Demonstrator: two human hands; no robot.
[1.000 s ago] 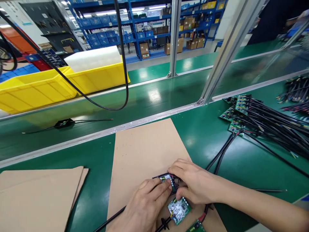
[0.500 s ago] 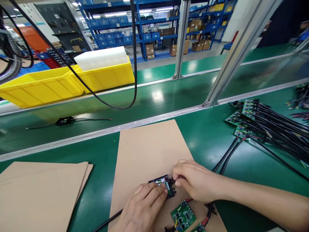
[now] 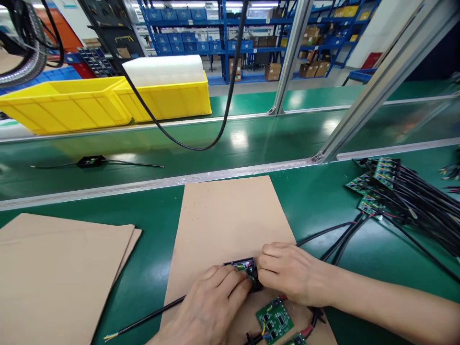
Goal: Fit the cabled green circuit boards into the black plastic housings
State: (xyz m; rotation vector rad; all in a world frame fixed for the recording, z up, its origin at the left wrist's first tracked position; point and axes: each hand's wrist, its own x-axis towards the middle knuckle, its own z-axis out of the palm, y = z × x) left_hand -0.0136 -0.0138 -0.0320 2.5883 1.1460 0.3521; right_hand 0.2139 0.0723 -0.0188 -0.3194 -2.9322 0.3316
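A small black housing [image 3: 246,269] with a green circuit board inside rests on a brown cardboard sheet [image 3: 230,220]. My left hand [image 3: 212,306] presses its fingertips on the housing's near left side. My right hand [image 3: 291,275] pinches the housing's right end. A black cable [image 3: 151,318] runs left from under my left hand and ends in bare coloured wires. A loose green circuit board [image 3: 273,320] lies just in front of my right hand, and part of another shows at the bottom edge.
A pile of green boards with black cables [image 3: 398,196] lies at the right. Two brown cardboard sheets [image 3: 61,273] sit at the left. On the conveyor belt beyond lies a black module with wires [image 3: 89,161]. Yellow bins [image 3: 108,103] stand behind; a black hose [image 3: 201,143] hangs down.
The view has shifted, and both hands stay on the housing. My right hand's fingers have closed in on the housing's right end. The loose board now lies clear of my hands.
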